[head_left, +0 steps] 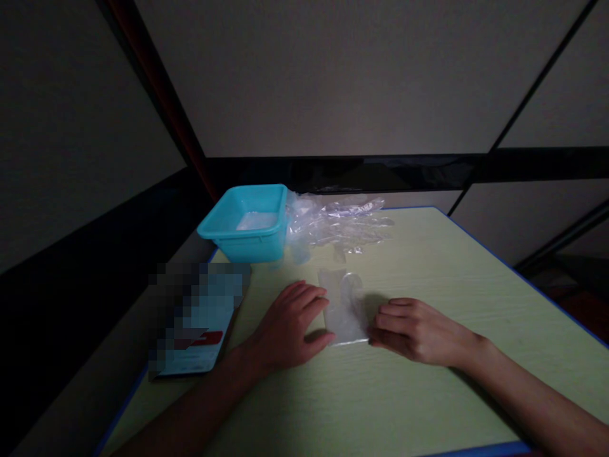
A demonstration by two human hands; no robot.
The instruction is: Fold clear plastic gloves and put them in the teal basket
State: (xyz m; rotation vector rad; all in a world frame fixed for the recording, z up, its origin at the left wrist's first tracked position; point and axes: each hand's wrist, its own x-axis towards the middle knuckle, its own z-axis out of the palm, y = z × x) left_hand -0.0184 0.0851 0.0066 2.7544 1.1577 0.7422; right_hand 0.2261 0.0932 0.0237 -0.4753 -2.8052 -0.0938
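Note:
A folded clear plastic glove [343, 306] lies flat on the pale green table [428, 266], between my two hands. My left hand [291, 325] rests palm down on the table, fingers stretched out, with the fingertips and thumb touching the glove's left edge. My right hand [415, 331] lies on the other side, its fingers straight and together, the tips touching the glove's lower right edge. Neither hand lifts the glove.
A turquoise plastic tub [252, 223] stands at the table's far left with something pale inside. A heap of clear plastic gloves [340, 223] lies right of it. A flat packet [197, 320] sits at the left edge. Dark bars and walls surround the table.

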